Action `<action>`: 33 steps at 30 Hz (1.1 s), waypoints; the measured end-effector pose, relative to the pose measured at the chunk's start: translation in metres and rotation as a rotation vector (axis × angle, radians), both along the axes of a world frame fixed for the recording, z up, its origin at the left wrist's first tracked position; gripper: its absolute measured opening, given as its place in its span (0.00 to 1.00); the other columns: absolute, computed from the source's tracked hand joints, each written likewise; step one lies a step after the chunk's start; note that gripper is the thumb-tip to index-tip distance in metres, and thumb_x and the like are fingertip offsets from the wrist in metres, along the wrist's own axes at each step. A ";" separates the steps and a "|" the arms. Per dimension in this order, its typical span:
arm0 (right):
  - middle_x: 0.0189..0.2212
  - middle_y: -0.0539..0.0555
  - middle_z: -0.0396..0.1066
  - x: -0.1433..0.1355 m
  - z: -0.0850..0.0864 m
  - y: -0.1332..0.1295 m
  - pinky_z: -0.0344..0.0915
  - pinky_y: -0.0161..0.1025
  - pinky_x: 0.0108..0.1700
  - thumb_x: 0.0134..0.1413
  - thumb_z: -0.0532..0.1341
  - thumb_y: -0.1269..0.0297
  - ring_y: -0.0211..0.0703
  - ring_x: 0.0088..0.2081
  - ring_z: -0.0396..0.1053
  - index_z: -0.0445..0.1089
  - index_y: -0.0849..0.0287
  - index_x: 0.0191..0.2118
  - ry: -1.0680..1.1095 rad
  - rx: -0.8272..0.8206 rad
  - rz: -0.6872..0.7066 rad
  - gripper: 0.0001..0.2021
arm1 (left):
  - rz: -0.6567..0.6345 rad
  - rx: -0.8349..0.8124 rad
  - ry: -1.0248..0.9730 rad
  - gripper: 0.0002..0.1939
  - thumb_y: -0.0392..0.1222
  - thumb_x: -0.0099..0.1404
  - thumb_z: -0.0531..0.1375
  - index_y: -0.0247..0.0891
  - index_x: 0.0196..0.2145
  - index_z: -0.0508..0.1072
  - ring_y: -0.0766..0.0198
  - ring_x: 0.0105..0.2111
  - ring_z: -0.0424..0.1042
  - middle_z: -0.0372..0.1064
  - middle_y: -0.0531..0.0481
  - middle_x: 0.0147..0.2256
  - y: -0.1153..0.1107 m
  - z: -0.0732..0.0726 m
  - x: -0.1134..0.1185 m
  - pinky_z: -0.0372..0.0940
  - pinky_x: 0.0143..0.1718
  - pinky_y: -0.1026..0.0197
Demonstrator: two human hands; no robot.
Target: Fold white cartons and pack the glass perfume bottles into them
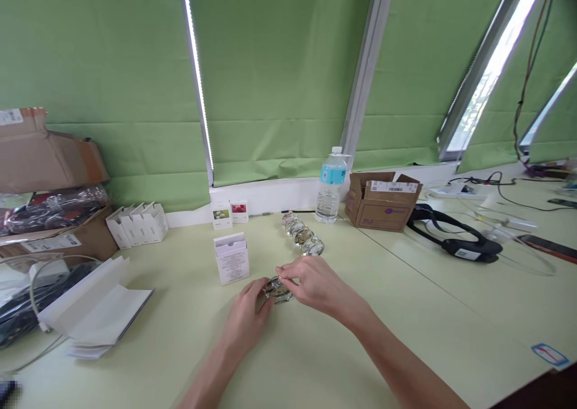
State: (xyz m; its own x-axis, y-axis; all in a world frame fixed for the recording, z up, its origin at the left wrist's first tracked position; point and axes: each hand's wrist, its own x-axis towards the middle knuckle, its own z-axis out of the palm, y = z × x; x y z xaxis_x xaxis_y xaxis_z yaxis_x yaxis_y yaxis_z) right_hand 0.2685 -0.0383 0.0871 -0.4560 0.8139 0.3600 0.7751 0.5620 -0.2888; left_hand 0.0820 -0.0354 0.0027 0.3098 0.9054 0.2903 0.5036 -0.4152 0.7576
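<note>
My left hand (249, 314) curls its fingers and thumb round the side of a small shiny clear-glass piece (283, 293) that rests low over the table. My right hand (313, 281) is closed in a pinch at the top of that piece. What lies between its thumb and forefinger is too small to make out; a golden glint shows there. Just beyond the right hand, several similar glass pieces (302, 236) stand in a slanting row. An upright white carton (231, 265) with printed text and an open top stands beyond my left hand.
Two small picture boxes (222, 215) stand at the wall. A water bottle (332, 187) and an open cardboard box (382, 208) are behind to the right, near a black headset (464, 244). Left lie white boxes (139, 226), papers (106, 313) and stacked cartons (49, 157).
</note>
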 end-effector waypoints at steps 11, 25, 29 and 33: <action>0.42 0.52 0.77 0.004 0.000 -0.004 0.64 0.40 0.47 0.64 0.53 0.61 0.45 0.43 0.72 0.74 0.52 0.46 0.116 0.016 0.042 0.14 | 0.005 -0.005 -0.015 0.15 0.41 0.64 0.53 0.44 0.49 0.68 0.58 0.42 0.70 0.72 0.47 0.44 0.002 -0.004 0.000 0.65 0.43 0.56; 0.38 0.56 0.72 0.091 -0.008 0.004 0.60 0.34 0.26 0.39 0.67 0.63 0.46 0.34 0.71 0.73 0.55 0.39 -0.083 -0.451 -0.477 0.16 | 0.013 -0.044 0.002 0.16 0.45 0.66 0.52 0.46 0.50 0.67 0.56 0.43 0.71 0.72 0.48 0.45 0.002 -0.004 -0.001 0.65 0.44 0.55; 0.34 0.53 0.71 0.087 -0.021 0.007 0.55 0.31 0.22 0.35 0.65 0.73 0.40 0.27 0.68 0.72 0.56 0.32 -0.093 -0.460 -0.481 0.12 | 0.016 -0.033 -0.001 0.16 0.46 0.66 0.53 0.45 0.50 0.68 0.56 0.43 0.71 0.72 0.47 0.44 0.002 -0.006 -0.001 0.65 0.44 0.55; 0.31 0.53 0.71 0.078 -0.013 0.012 0.57 0.33 0.25 0.41 0.63 0.74 0.41 0.29 0.67 0.71 0.57 0.28 -0.080 -0.396 -0.428 0.06 | 0.016 -0.028 -0.001 0.16 0.45 0.66 0.53 0.45 0.50 0.67 0.58 0.43 0.71 0.72 0.48 0.45 0.002 -0.007 -0.001 0.65 0.44 0.56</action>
State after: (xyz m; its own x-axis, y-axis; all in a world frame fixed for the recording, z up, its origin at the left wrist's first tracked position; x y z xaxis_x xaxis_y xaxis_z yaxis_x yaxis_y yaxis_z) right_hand 0.3460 -0.0267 0.0741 -0.0708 0.9970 -0.0312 0.9371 0.0557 -0.3446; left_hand 0.0813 -0.0335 -0.0045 0.2948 0.9181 0.2649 0.5094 -0.3855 0.7694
